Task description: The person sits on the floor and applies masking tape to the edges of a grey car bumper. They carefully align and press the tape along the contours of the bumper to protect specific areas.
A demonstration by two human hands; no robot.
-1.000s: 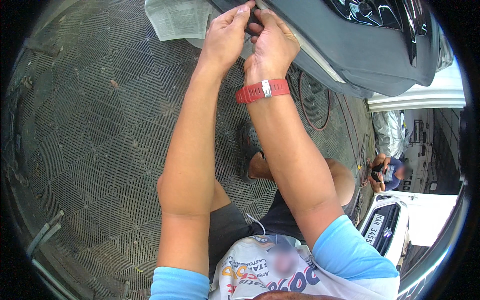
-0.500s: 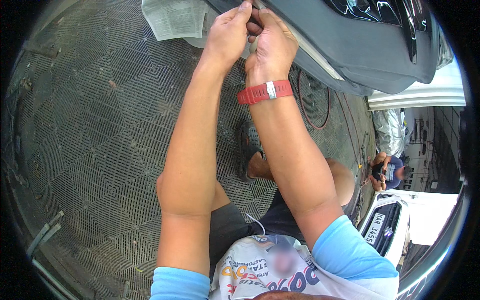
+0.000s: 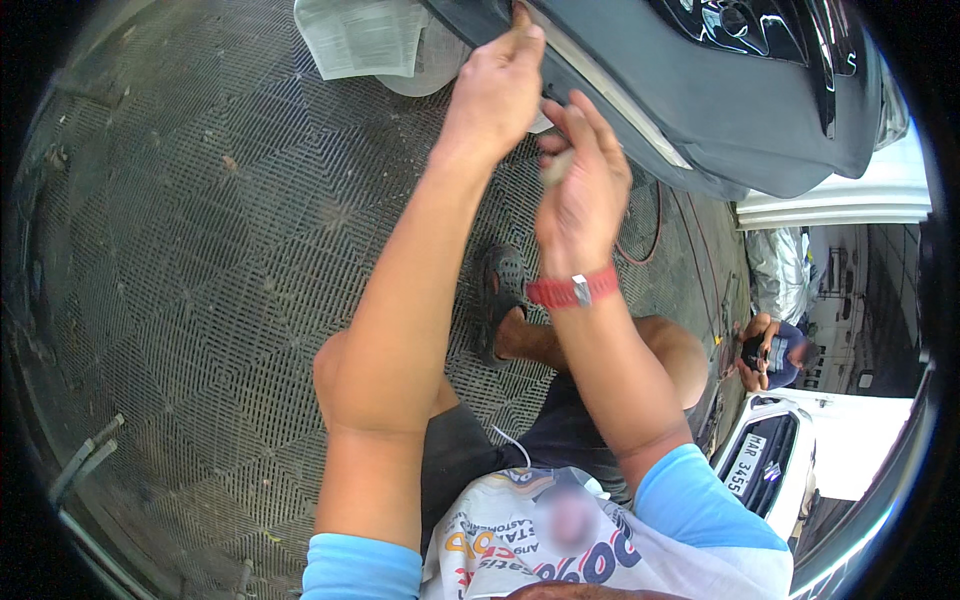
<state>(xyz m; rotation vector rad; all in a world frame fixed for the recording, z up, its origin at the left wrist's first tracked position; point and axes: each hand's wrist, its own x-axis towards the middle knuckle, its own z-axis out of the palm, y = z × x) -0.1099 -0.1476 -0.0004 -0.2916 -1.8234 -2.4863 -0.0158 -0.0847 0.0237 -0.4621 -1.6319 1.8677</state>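
Separation is what has just changed between your hands: half a second ago both meet at the edge of the grey panel point(image 3: 680, 70), and now they are apart. Your left hand point(image 3: 500, 85) is farther right, its fingertips up at the panel's edge by the pale strip point(image 3: 655, 135). They look pinched together, but the picture's top edge and the angle hide the tips, so there is no telling whether they grip anything.

Your right hand point(image 3: 588, 175) is drawn back toward you, blurred and apart from the strip. Its fingers are half curled, some reaching out loosely, with a small pale piece point(image 3: 556, 168) lodged against the palm. Contact at the edge therefore seems to rest with your left hand alone, leaving the right occupied only by that piece.

The panel fills the upper right, the strip running slantwise along it. Printed paper point(image 3: 360, 40) lies to the left of your left hand, above the ribbed mat point(image 3: 250, 230).
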